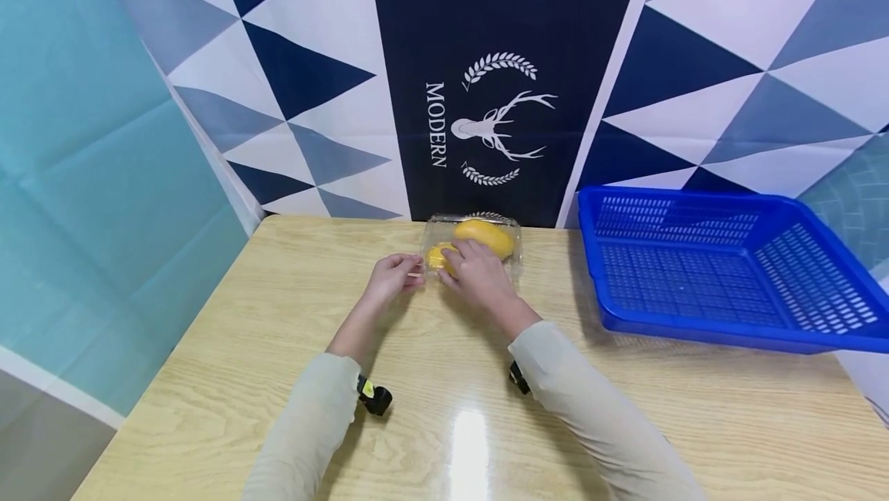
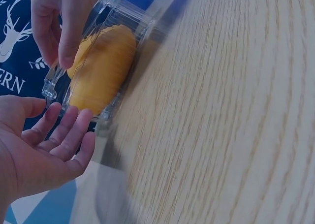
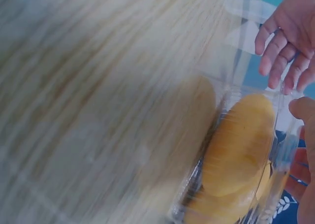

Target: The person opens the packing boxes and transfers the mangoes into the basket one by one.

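A clear plastic clamshell box (image 1: 517, 263) with yellow mangoes (image 1: 484, 237) in it lies near the table's back edge. One mango (image 2: 106, 69) shows large through the front wall. At the box's left end, my left hand (image 1: 392, 279) has its thumb and index fingertips together on the plastic corner, the other fingers (image 2: 66, 135) spread loosely below. My right hand (image 1: 479, 273) reaches over the box from the right, fingers extended down onto the lid above the mangoes. In the right wrist view its thumb (image 3: 302, 108) is right at the lid's edge, near the left hand's fingertips.
A blue plastic basket (image 1: 694, 331) with perforated walls stands on the right of the wooden table (image 1: 444, 377). Close behind the box rises a patterned cloth (image 1: 319, 99) with triangles and a deer head. A teal cloth (image 1: 104, 177) hangs at the left.
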### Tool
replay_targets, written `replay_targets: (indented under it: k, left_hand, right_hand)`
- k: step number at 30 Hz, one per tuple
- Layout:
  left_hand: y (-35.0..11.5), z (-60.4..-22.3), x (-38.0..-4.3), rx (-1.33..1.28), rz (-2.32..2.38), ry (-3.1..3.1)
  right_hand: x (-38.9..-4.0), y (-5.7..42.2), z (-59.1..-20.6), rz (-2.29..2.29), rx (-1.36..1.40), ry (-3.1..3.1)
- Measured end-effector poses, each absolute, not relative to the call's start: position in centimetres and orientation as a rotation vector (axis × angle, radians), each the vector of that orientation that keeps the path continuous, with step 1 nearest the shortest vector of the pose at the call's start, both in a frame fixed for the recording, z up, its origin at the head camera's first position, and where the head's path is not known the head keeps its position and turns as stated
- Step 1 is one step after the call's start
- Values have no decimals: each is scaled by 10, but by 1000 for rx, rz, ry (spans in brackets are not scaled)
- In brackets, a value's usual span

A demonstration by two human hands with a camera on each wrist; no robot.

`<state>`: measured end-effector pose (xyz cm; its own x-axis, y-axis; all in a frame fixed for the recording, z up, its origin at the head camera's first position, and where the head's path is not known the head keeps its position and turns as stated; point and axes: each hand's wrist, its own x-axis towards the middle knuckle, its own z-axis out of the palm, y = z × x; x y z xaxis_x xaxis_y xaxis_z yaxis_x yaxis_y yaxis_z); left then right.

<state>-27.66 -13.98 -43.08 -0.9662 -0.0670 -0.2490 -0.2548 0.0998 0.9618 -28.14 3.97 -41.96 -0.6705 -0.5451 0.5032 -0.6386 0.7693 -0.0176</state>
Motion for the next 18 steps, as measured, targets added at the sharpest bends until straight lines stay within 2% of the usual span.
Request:
replay_targets:
  k: [18]
  left_hand:
    - [-139,-431,-277,-347,1956,2239]
  right_hand:
    - [-278,118,-411,430,764,-2698]
